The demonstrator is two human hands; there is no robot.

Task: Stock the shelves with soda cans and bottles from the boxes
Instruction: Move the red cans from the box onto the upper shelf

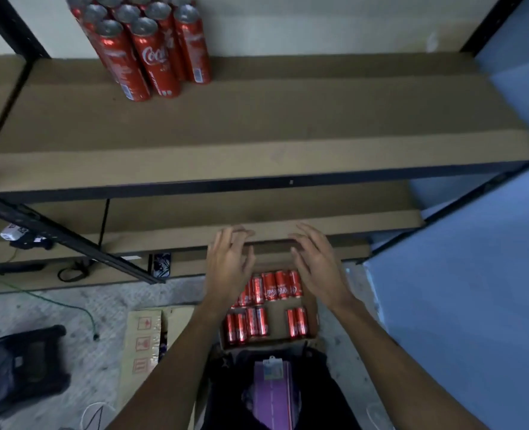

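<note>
Item one: a cluster of tall, slim red aluminium soda cans (pixel 151 48) is standing upright, packed tight together, at the 11 o'clock end of the upper brown fibreboard shelf (pixel 288 119), which is sitting in a black metal frame. Item two: an open brown cardboard box (pixel 313 321) is resting on the grey floor toward 6 o'clock, below the lower brown shelf board (pixel 319 212). Inside it, matching red soda cans (pixel 275 285) are lying on their sides in two rows, the 6 o'clock row showing a gap of bare cardboard. Item three: the left hand (pixel 229 268) is hovering over the box's 10 o'clock corner, fingers spread and loose, grasping nothing. Item four: the right hand (pixel 317 268) is hovering over the 2 o'clock corner, likewise released and empty. Item five: a second cardboard carton with red handling marks (pixel 143 342) is lying at 9 o'clock of the box. Item six: a black bag (pixel 18 367) is sitting at 8 o'clock on the floor. Item seven: a blue wall panel (pixel 474 290) is running along 3 o'clock.
</note>
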